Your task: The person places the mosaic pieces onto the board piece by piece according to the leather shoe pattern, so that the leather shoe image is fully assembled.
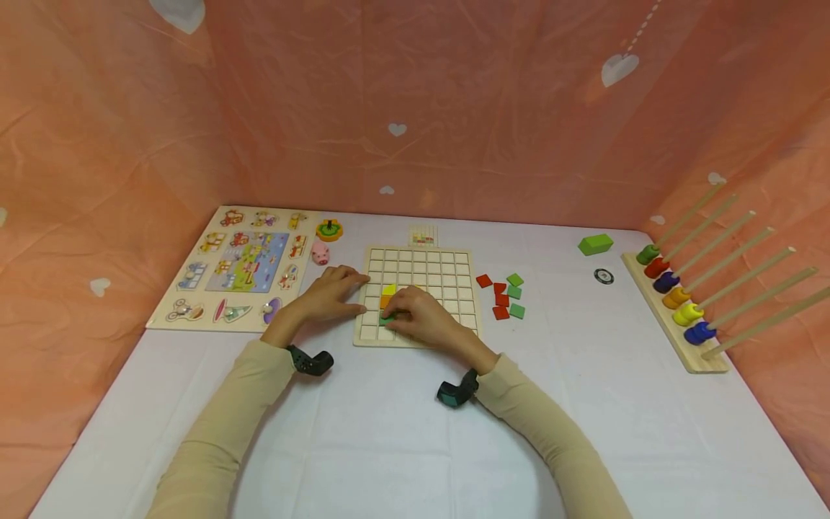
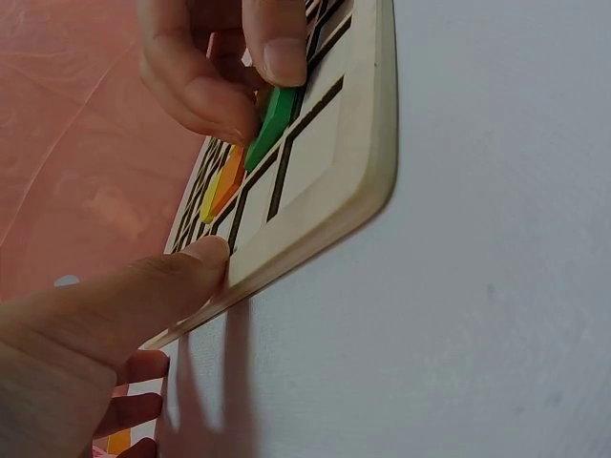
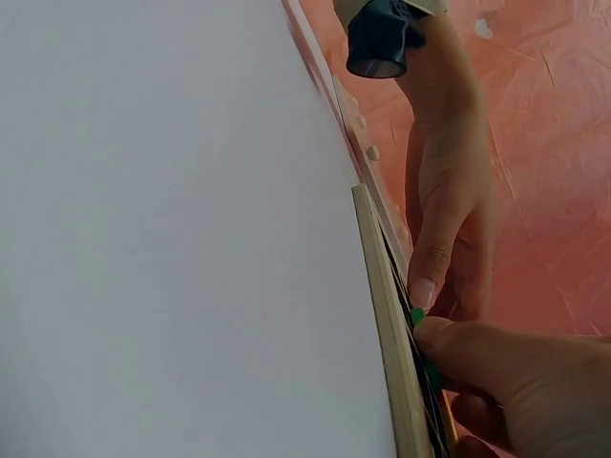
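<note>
A wooden grid board (image 1: 478, 321) lies on the table, with a yellow tile (image 1: 390, 289) and an orange tile (image 1: 385, 301) in one column of its squares. Just below the orange one, my right hand (image 1: 424, 317) pinches a green tile (image 2: 271, 128) between thumb and fingers, tilted at a square. My left hand (image 1: 326, 295) rests at the board's left side; its thumb (image 2: 186, 272) touches the rim and its fingers lie alongside. Right of the board are loose red tiles (image 1: 502, 300) and green tiles (image 1: 516, 311).
A small pattern card (image 1: 423, 236) lies behind the board. To the left are a picture peg puzzle (image 1: 194, 288), a pink pig (image 1: 320, 252) and a round green-orange toy (image 1: 329, 230). Far right stand a peg stacker (image 1: 674, 313), a green block (image 1: 595, 244) and a black-and-white disc (image 1: 604, 276).
</note>
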`<action>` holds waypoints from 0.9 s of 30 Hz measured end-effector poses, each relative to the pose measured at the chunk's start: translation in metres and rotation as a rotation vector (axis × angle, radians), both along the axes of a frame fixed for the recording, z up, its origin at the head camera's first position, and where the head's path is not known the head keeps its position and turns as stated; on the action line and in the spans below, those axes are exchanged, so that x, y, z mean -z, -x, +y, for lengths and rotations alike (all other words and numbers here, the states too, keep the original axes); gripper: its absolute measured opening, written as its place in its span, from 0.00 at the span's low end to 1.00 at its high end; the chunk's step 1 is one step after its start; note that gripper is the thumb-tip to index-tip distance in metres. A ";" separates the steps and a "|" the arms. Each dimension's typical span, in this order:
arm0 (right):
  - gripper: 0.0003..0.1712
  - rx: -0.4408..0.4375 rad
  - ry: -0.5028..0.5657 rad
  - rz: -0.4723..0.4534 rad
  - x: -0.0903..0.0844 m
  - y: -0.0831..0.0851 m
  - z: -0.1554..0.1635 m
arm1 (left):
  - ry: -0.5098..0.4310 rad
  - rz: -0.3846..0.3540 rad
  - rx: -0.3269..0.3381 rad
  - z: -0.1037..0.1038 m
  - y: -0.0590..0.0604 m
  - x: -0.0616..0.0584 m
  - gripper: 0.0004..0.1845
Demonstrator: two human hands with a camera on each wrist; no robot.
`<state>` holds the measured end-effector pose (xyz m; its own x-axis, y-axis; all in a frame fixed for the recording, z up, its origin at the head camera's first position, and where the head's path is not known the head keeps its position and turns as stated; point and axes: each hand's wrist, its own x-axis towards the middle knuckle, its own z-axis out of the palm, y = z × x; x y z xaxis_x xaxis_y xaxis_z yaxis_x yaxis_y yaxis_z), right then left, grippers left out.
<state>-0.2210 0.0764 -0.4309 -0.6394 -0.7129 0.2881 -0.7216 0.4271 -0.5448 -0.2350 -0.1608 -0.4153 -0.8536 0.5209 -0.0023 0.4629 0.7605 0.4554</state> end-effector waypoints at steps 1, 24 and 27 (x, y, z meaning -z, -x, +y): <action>0.05 0.001 -0.006 0.011 0.001 0.000 0.000 | 0.000 -0.002 -0.001 0.000 0.000 0.000 0.33; 0.03 0.013 -0.019 0.057 -0.002 0.000 0.000 | 0.000 -0.009 -0.008 0.000 -0.001 -0.001 0.33; 0.06 0.026 -0.014 0.014 -0.004 0.000 0.002 | 0.001 -0.009 -0.008 0.000 -0.001 -0.001 0.33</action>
<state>-0.2213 0.0785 -0.4266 -0.6540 -0.6997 0.2876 -0.7176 0.4534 -0.5287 -0.2338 -0.1608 -0.4145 -0.8576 0.5143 -0.0109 0.4528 0.7647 0.4584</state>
